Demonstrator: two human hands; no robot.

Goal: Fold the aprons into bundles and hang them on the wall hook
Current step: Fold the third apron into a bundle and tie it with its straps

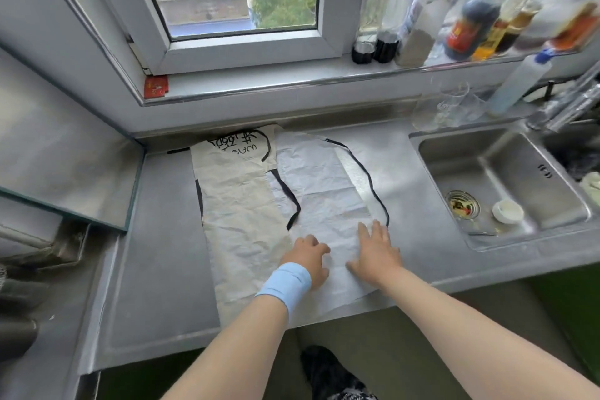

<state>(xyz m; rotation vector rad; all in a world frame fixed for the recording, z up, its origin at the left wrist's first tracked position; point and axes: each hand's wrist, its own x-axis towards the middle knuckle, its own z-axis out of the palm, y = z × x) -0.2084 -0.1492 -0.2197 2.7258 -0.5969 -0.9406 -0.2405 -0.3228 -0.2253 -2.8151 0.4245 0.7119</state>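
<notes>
An apron (324, 178) lies flat on the steel counter (156, 253) below the window, left of the sink (565, 204). Its near edge reaches the counter's front. A beige strip with black lettering lies folded over its left side, and the black trim curves across the white part. Both hands rest on the near end of the white part. The right hand (376, 250) is spread flat, palm down, pressing the fabric. Just beside it, the left hand (306, 258), with a blue wristband (285, 282), has its fingers curled onto the cloth. I cannot tell whether it pinches any.
</notes>
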